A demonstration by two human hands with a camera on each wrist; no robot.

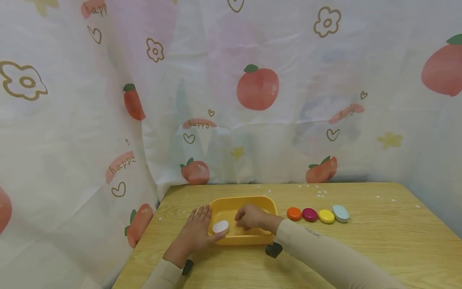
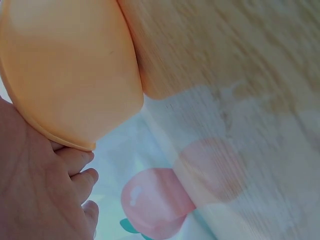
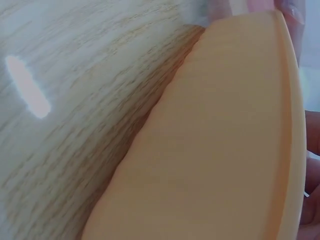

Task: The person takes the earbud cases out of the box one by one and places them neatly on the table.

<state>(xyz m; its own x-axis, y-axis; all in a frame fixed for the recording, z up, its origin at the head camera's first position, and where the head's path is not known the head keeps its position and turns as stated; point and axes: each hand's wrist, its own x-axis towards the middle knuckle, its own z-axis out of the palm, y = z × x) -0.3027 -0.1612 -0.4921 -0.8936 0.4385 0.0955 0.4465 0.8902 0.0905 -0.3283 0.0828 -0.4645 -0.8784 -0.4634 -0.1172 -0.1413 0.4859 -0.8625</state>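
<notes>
A yellow rectangular tray (image 1: 249, 242) stands on the table. My left hand (image 1: 195, 235) rests at its left end, fingers stretched along the rim and thumb near the front edge. In the left wrist view the fingers (image 2: 82, 182) lie beside the tray's rim (image 2: 55, 137). Inside the tray, next to the left thumb, is a white oval piece (image 1: 220, 226). My right hand (image 1: 251, 217) reaches into the tray with curled fingers turned down toward its floor; I cannot tell whether they hold anything. From the right wrist, the tray's outer wall (image 3: 220, 130) hides most of that hand.
Right of the tray, smooth oval pieces form a row: orange (image 1: 294, 213), magenta (image 1: 309, 214), yellow (image 1: 326, 216) and pale blue (image 1: 341, 213). Small white flecks (image 1: 321, 194) dot the back of the wooden table (image 1: 379, 241). A printed curtain (image 1: 288, 152) hangs behind and at the left.
</notes>
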